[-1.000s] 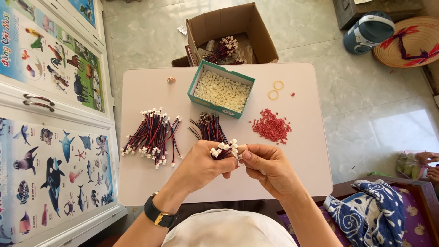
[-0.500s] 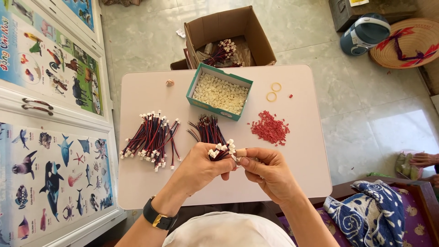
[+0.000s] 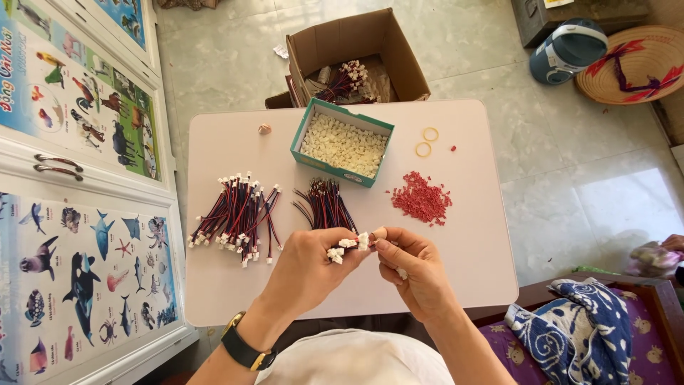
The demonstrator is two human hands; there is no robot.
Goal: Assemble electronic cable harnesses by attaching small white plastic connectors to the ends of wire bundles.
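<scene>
One pale pink rectangular table (image 3: 235, 299) is filling the middle of the head view, and two bare hands are working over its near edge. One brown cardboard box (image 3: 356, 53) is standing open on the tiled floor just beyond the far edge, holding a tangle of red-and-dark wires with white plugs. One small teal cardboard tray (image 3: 340, 142) is sitting on the far half of the table, filled with tiny white plastic connector housings. Two bundles of wire are showing on the table: one loose bundle of red-and-black leads with white plugs (image 3: 239, 216) is lying to the left, well apart from the hands, and the second bundle of red-and-blue leads (image 3: 326, 208) is fanning away from the left hand (image 3: 306, 274), whose fingers are curling closed around its white-plugged ends. The right hand (image 3: 413, 267) is touching the left, its fingertips pinching closed on one of those white plugs. One heap of small red plastic pieces (image 3: 420, 199) is lying just right of the held bundle, with one stray red piece near the two yellow rubber bands (image 3: 427, 141) beyond it. One dark wristwatch (image 3: 242, 347) is circling the left wrist. Nothing is lying between the hands and the tray except the held wires.
</scene>
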